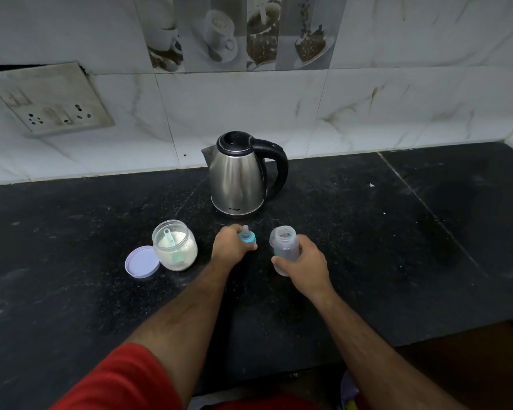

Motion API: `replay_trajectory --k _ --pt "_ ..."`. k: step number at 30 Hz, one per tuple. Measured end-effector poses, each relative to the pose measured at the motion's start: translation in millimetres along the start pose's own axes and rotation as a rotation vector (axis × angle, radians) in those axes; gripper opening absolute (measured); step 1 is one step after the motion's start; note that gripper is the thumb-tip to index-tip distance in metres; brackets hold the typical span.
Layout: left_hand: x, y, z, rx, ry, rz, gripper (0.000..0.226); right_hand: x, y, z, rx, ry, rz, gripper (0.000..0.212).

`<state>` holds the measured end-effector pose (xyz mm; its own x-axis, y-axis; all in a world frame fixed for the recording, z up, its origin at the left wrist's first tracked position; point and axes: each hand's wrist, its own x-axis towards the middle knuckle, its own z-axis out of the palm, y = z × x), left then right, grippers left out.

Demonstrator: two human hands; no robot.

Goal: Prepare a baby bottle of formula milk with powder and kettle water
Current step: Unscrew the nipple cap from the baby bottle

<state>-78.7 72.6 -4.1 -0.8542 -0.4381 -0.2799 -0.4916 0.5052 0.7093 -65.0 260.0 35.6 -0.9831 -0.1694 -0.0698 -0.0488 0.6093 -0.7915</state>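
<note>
My right hand (307, 263) grips a clear baby bottle (285, 247) that stands open-topped on the black counter (367, 232). Just to its left, my left hand (230, 247) holds the bottle's teal collar with its teat (247, 234) down at the counter. A steel kettle (239, 176) with a black lid and handle stands behind both hands, its lid closed. Left of my left hand is an open clear jar of white powder (175, 247) with a teal scoop (172, 244) inside. The jar's lilac lid (141, 261) lies beside the jar.
A tiled wall (367, 108) runs along the back of the counter, with a socket plate (51, 99) at the upper left. The counter's front edge sits near my body at the bottom right.
</note>
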Motion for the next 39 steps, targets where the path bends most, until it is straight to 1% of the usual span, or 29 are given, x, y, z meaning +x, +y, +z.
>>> replay_trajectory --k 5,10,13,19,24,27,30,32,34,39 --pt "11.2 -3.0 5.5 0.145 0.005 0.063 0.061 7.2 0.0 0.9 0.014 -0.011 0.005 0.045" --pt "17.2 0.4 12.1 0.236 0.019 0.058 0.063 10.8 5.5 4.1 0.004 -0.016 -0.006 0.044" --pt "19.9 4.8 16.1 0.239 0.027 0.054 0.062 10.3 5.7 3.4 0.009 -0.037 -0.008 0.048" --pt "20.5 5.3 22.9 0.182 0.005 0.022 0.059 9.0 7.2 -1.3 -0.045 -0.066 -0.008 0.054" --pt "14.2 -2.1 19.5 0.114 0.006 0.035 0.071 9.3 10.4 1.7 -0.045 -0.047 -0.009 0.052" --pt "5.6 -11.2 15.9 0.043 0.052 0.062 0.065 9.0 10.0 3.6 -0.036 -0.04 -0.005 0.049" --pt "-8.7 -20.7 13.0 -0.052 0.099 0.106 0.049 8.7 8.4 4.8 -0.032 -0.037 -0.005 0.044" --pt "-19.5 -27.2 12.0 -0.098 0.098 0.117 0.039 8.3 6.6 6.4 -0.035 -0.058 -0.006 0.045" --pt "-29.7 -34.1 11.8 -0.165 0.08 0.108 0.034 7.8 4.3 9.1 -0.023 -0.085 -0.006 0.046" --pt "-50.1 -48.3 14.6 -0.322 0.017 0.112 0.032 5.6 -2.2 21.5 0.014 -0.161 -0.01 0.052"
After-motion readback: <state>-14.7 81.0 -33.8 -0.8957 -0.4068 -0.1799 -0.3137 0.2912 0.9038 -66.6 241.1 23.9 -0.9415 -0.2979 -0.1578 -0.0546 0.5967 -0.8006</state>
